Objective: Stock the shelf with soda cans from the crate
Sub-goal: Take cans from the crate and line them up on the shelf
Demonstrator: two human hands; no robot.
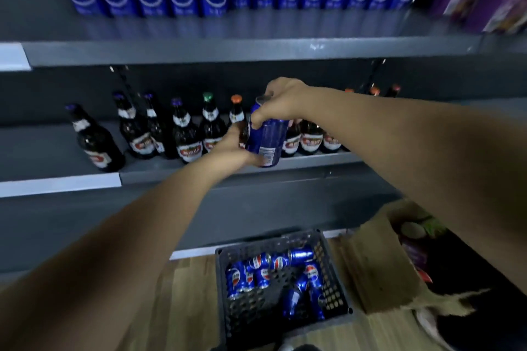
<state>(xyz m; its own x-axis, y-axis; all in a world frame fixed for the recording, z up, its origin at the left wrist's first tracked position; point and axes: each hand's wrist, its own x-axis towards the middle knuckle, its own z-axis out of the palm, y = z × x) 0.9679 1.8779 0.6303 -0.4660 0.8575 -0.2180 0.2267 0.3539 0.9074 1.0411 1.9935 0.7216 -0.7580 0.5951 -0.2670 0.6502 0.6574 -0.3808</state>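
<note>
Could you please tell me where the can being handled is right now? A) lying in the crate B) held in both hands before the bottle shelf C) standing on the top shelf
B: the right hand grips the can near its top, the left hand holds its base.

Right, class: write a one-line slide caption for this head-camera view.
Left hand and right hand grip a blue soda can above the crate.

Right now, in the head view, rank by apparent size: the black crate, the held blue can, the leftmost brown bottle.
1. black crate
2-3. leftmost brown bottle and held blue can look alike; the can is nearer the camera, so unranked.
</note>
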